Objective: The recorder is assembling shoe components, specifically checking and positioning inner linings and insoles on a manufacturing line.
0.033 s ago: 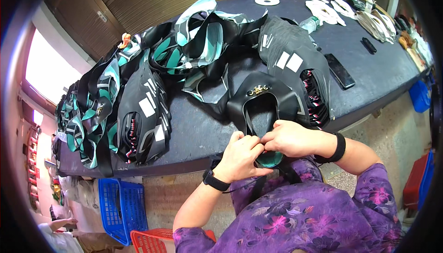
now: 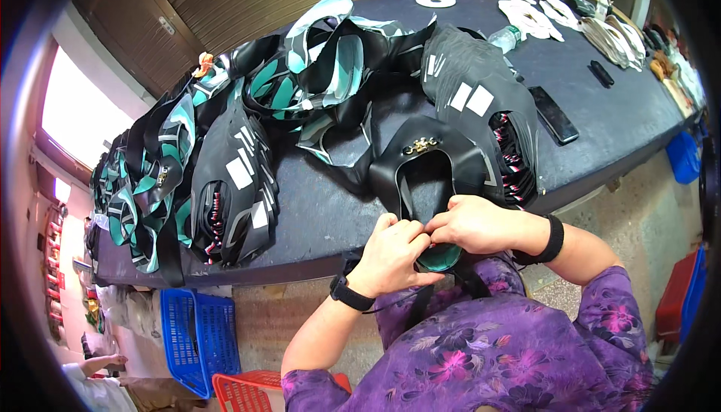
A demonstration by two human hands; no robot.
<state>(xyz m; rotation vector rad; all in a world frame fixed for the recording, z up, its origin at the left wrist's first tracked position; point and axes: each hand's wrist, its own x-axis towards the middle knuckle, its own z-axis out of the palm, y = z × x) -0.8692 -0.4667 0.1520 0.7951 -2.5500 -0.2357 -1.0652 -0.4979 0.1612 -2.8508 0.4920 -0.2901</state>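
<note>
At the near edge of the table lies a black leather shoe upper (image 2: 387,175) with a gold chain ornament (image 2: 422,145) and a large opening. Its rear end, lined in green (image 2: 439,258), hangs over the edge towards me. My left hand (image 2: 394,254) pinches that rear edge with bent fingers. Right beside it, almost touching, my right hand (image 2: 481,224) grips the same edge, thumb and fingers pressed together. Whatever lies between the fingertips is hidden. A stack of dark grey shoe pieces (image 2: 466,59) sits just beyond the upper on the right.
Another grey stack (image 2: 233,156) and a heap of black and green uppers (image 2: 323,51) cover the left of the table. A phone (image 2: 553,115), a plastic bottle (image 2: 505,39) and white pieces (image 2: 529,20) lie right. A person works across the table. Blue basket (image 2: 199,341) below.
</note>
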